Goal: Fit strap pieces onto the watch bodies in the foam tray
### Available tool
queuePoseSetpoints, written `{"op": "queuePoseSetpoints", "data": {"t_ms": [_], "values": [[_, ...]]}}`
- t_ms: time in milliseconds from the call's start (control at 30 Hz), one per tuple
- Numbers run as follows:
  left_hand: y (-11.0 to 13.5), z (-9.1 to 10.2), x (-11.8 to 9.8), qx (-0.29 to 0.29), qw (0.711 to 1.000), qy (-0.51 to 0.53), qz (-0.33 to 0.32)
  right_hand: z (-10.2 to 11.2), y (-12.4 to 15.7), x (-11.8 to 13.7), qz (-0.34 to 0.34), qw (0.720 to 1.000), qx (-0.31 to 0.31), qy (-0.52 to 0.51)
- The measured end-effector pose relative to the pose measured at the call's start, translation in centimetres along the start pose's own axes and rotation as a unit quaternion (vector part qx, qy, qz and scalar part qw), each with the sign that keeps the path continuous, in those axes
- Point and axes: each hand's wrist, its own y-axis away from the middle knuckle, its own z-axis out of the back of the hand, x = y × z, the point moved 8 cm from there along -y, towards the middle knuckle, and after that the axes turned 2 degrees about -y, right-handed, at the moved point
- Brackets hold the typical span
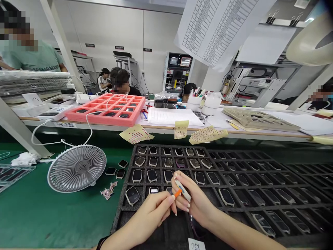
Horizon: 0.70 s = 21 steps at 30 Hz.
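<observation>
In my right hand [196,194] is a pale smartwatch case [186,195], tilted edge-up, with a small blue patch showing on its side. The fingers close round its rim. My left hand [158,208] pinches a thin orange stick-like tool [178,193], whose end meets or almost meets the blue patch; whether they touch I cannot tell. Below both hands lies a black foam tray [121,205] with square compartments, most of them holding a smartwatch. One watch [132,196] sits left of my hands, another [226,197] to the right.
More black trays of watches [260,222] extend right. On the green mat [78,215] stand a grey fan [80,169], loose watches [120,173] and paper scraps [108,191]. A shelf above holds a pink foam tray [104,119] and paper sheets [171,116]. People sit or stand beyond.
</observation>
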Motion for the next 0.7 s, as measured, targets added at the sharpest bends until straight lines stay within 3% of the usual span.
{"op": "queuePoseSetpoints", "data": {"t_ms": [167, 367, 700], "values": [[0.0, 0.2, 0.1, -0.008, 1.000, -0.006, 0.001, 0.0, -0.2, -0.1, 0.008, 1.000, 0.005, 0.009], [-0.3, 0.1, 0.7, 0.015, 1.000, -0.018, -0.005, 0.3, 0.1, 0.7, 0.058, 0.993, -0.020, 0.098], [-0.1, -0.1, 0.3, -0.005, 0.999, 0.016, -0.042, -0.6, 0.0, -1.4, -0.005, 1.000, 0.001, -0.027]]}}
